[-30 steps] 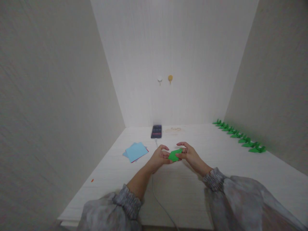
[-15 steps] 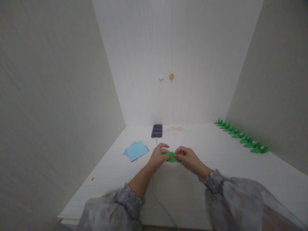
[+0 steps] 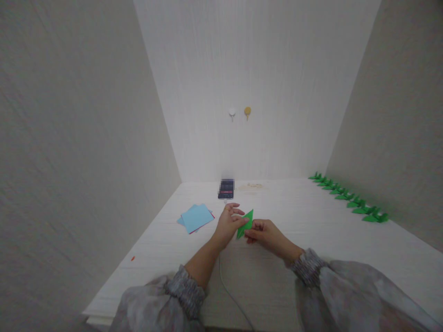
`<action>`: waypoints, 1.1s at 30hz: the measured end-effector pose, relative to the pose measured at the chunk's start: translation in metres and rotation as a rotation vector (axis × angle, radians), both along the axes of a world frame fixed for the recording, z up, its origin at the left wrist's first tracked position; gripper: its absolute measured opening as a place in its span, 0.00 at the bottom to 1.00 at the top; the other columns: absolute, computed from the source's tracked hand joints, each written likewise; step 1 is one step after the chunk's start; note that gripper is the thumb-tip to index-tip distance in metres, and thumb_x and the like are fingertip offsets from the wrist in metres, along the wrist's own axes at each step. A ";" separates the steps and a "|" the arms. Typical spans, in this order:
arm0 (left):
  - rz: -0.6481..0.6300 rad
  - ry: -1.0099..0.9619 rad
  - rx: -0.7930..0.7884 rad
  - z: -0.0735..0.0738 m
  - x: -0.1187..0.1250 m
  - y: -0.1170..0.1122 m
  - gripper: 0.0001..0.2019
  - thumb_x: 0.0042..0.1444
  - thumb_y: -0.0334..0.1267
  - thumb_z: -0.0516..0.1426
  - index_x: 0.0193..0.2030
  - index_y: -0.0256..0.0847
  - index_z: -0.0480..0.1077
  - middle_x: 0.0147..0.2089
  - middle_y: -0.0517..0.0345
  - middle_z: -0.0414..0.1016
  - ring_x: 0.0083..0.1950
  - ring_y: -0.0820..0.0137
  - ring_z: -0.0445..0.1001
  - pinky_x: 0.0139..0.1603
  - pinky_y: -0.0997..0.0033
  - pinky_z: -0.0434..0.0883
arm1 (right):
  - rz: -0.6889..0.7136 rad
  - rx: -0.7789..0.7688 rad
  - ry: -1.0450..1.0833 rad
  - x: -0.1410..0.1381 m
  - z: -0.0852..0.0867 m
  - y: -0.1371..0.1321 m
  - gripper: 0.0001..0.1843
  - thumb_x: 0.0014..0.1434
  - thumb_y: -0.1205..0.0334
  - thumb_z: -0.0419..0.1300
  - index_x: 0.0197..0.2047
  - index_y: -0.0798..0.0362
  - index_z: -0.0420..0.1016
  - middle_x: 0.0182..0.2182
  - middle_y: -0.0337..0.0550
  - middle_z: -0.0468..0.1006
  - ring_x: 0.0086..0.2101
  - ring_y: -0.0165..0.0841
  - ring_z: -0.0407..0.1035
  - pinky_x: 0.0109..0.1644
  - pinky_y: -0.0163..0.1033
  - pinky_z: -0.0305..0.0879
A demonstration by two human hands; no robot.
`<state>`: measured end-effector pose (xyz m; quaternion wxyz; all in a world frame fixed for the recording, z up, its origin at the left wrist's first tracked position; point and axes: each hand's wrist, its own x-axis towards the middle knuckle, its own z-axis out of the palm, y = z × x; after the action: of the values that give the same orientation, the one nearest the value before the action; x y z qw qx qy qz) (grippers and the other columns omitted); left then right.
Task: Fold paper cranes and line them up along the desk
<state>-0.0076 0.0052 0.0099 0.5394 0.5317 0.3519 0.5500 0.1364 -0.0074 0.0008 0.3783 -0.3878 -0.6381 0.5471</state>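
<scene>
A piece of folded green origami paper (image 3: 246, 223) is held up between my hands, over the middle of the white table. My left hand (image 3: 230, 224) pinches its left side between thumb and fingers, with some fingers raised behind it. At its lower right, my right hand (image 3: 262, 232) grips the edge, fingers curled in. The paper is a slanted, pointed shape with one tip up and one tip down. How its layers are folded is too small to make out.
Light blue paper sheets (image 3: 197, 217) lie to the left, a red edge beneath. A phone (image 3: 226, 189) with a white cable (image 3: 228, 289) stands at the back. Several green folded paper pieces (image 3: 356, 203) line the right wall. A small orange scrap (image 3: 133, 258) lies front left.
The green paper has turned from lying nearly level to standing slanted, tip upward. My right hand has moved slightly down and toward me; my left hand still pinches the paper.
</scene>
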 end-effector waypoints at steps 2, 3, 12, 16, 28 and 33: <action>0.019 0.021 -0.023 -0.001 -0.001 0.002 0.22 0.35 0.37 0.63 0.39 0.36 0.62 0.32 0.57 0.69 0.28 0.76 0.69 0.33 0.73 0.65 | -0.045 0.072 -0.037 0.002 0.000 0.001 0.13 0.44 0.55 0.60 0.22 0.56 0.64 0.17 0.36 0.70 0.20 0.26 0.65 0.26 0.33 0.63; 0.019 0.039 -0.044 -0.001 -0.001 0.002 0.20 0.35 0.38 0.63 0.36 0.34 0.64 0.30 0.57 0.70 0.28 0.75 0.69 0.33 0.73 0.65 | -0.075 0.129 -0.053 0.004 0.001 0.002 0.12 0.45 0.56 0.60 0.23 0.56 0.64 0.18 0.36 0.70 0.20 0.26 0.66 0.26 0.33 0.63; -0.180 -0.021 -0.143 0.000 0.000 0.002 0.15 0.37 0.38 0.62 0.33 0.34 0.67 0.29 0.55 0.73 0.29 0.74 0.70 0.33 0.73 0.64 | -0.060 0.491 -0.182 0.010 0.011 -0.004 0.07 0.51 0.61 0.56 0.35 0.52 0.66 0.24 0.38 0.74 0.25 0.29 0.71 0.32 0.35 0.66; -0.268 -0.058 -0.148 0.002 -0.001 -0.001 0.17 0.40 0.40 0.61 0.38 0.35 0.66 0.31 0.55 0.73 0.30 0.73 0.70 0.34 0.72 0.65 | -0.122 0.503 -0.214 0.012 0.007 -0.003 0.07 0.52 0.59 0.55 0.34 0.52 0.67 0.22 0.37 0.73 0.21 0.27 0.68 0.26 0.32 0.64; -0.129 0.116 -0.106 -0.004 -0.005 0.004 0.20 0.36 0.34 0.61 0.37 0.37 0.58 0.18 0.64 0.69 0.20 0.74 0.68 0.22 0.75 0.65 | -0.106 0.506 -0.390 0.017 0.004 0.003 0.11 0.51 0.57 0.56 0.31 0.53 0.75 0.17 0.36 0.69 0.18 0.26 0.60 0.22 0.30 0.56; -0.160 0.159 -0.138 -0.003 -0.004 0.005 0.23 0.35 0.35 0.62 0.38 0.38 0.56 0.18 0.63 0.70 0.20 0.73 0.69 0.23 0.74 0.66 | -0.036 0.696 -0.497 0.020 0.010 0.002 0.12 0.54 0.57 0.53 0.34 0.50 0.76 0.27 0.41 0.75 0.28 0.31 0.66 0.33 0.33 0.59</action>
<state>-0.0119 0.0097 0.0066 0.5870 0.5618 0.3871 0.4358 0.1564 -0.0057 0.0111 0.3308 -0.3683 -0.8495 0.1825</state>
